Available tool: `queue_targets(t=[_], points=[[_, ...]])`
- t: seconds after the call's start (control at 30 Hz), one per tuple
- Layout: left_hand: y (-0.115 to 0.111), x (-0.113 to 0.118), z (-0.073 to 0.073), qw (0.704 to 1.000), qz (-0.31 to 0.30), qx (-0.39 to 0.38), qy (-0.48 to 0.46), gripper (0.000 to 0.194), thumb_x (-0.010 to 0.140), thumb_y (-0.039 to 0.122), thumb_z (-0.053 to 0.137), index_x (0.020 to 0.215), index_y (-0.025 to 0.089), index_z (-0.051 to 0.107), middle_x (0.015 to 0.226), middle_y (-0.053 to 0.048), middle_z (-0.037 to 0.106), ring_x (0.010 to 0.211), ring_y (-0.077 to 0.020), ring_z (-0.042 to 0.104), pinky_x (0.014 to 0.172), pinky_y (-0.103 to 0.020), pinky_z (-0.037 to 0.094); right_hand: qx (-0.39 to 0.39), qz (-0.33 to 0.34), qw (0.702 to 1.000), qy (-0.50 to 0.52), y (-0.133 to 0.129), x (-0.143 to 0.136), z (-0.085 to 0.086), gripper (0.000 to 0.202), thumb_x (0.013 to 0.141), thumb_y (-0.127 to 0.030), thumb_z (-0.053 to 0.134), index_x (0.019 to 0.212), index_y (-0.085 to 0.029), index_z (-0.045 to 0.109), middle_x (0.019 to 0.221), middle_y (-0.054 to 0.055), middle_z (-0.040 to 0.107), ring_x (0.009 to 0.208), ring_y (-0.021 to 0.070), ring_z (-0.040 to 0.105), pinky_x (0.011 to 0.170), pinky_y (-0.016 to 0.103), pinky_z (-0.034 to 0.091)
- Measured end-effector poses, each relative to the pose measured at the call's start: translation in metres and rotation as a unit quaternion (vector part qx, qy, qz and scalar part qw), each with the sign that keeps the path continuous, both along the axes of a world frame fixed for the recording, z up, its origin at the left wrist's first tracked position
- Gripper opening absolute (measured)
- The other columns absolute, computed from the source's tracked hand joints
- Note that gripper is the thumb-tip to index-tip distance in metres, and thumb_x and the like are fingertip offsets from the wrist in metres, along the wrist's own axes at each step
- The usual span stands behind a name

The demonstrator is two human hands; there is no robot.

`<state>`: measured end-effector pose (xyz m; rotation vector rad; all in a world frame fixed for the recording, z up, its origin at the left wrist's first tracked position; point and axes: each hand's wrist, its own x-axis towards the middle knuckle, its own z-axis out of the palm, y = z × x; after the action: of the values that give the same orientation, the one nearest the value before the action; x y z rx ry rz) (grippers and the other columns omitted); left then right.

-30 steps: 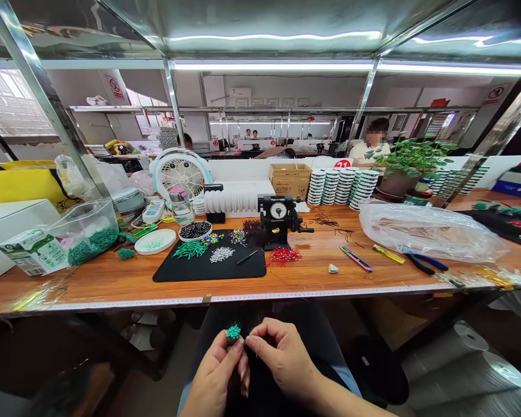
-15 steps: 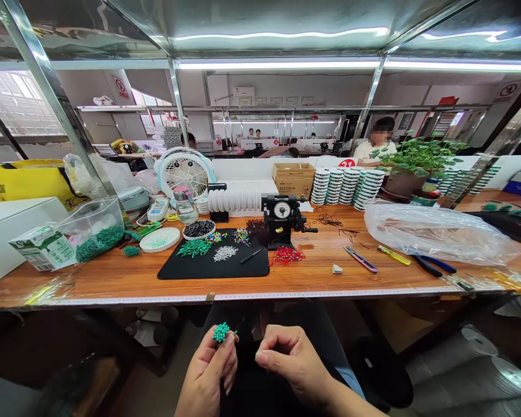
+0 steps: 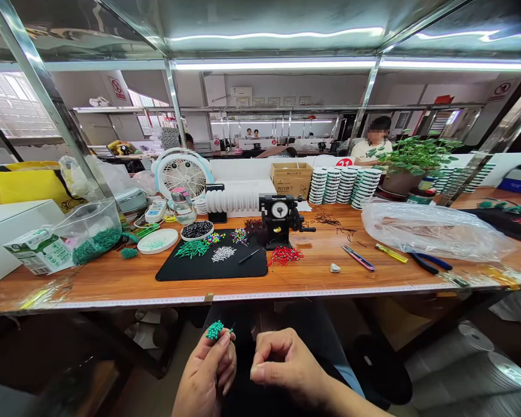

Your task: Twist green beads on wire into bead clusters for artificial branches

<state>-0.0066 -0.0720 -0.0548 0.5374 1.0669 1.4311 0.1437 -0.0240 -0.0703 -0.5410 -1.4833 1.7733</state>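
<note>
Below the table edge, my left hand (image 3: 209, 370) pinches a small cluster of green beads (image 3: 215, 330) between thumb and fingers; a thin dark strand sticks up beside the fingertips. To its right, my right hand (image 3: 286, 365) is closed, thumb against index finger, and whatever it may hold is too small to make out. The hands are apart. On the table beyond lies a black mat (image 3: 208, 271) with green pieces (image 3: 192, 248), silvery beads (image 3: 223, 253) and multicoloured beads. Red beaded strands (image 3: 286, 254) lie by a black hand-cranked machine (image 3: 280, 217).
The wooden table (image 3: 306, 277) has a ruler strip along its front edge. A dish of black beads (image 3: 197, 230), a white dish (image 3: 157, 241), a fan (image 3: 183, 174), a cutter (image 3: 358, 258), pliers (image 3: 429, 262) and a plastic bag (image 3: 434, 229) stand or lie on it. A person sits beyond.
The view has shifted slightly. My left hand with the green cluster has moved a little left and the cluster has tilted. My right hand has shifted slightly left, still closed.
</note>
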Motion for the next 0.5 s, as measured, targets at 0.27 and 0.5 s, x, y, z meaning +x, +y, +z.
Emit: queue_targets(t=[0.27, 0.5], points=[[0.0009, -0.0002, 0.0036, 0.999, 0.003, -0.009, -0.034, 0.024, 0.068, 0.034, 0.072, 0.068, 0.017, 0.054, 0.053, 0.008, 0.026, 0.046, -0.0060, 0.024, 0.040, -0.018, 0.021, -0.033, -0.017, 0.999, -0.007, -0.0005, 0.0009, 0.0040, 0.024, 0.066, -0.034, 0.074, 0.059, -0.013, 0.064, 0.055, -0.002, 0.051, 0.054, 0.0088, 0.041, 0.054, 0.023, 0.030], [0.0008, -0.0014, -0.0016, 1.000, -0.004, 0.000, -0.023, 0.017, 0.073, 0.031, 0.067, 0.071, 0.017, 0.058, 0.052, 0.008, 0.027, 0.045, -0.0061, 0.023, 0.039, -0.018, 0.021, -0.031, -0.134, 0.990, -0.018, 0.0008, -0.0020, -0.0010, 0.022, 0.072, -0.029, 0.069, 0.060, -0.013, 0.059, 0.056, -0.003, 0.048, 0.056, 0.0090, 0.039, 0.054, 0.023, 0.030]])
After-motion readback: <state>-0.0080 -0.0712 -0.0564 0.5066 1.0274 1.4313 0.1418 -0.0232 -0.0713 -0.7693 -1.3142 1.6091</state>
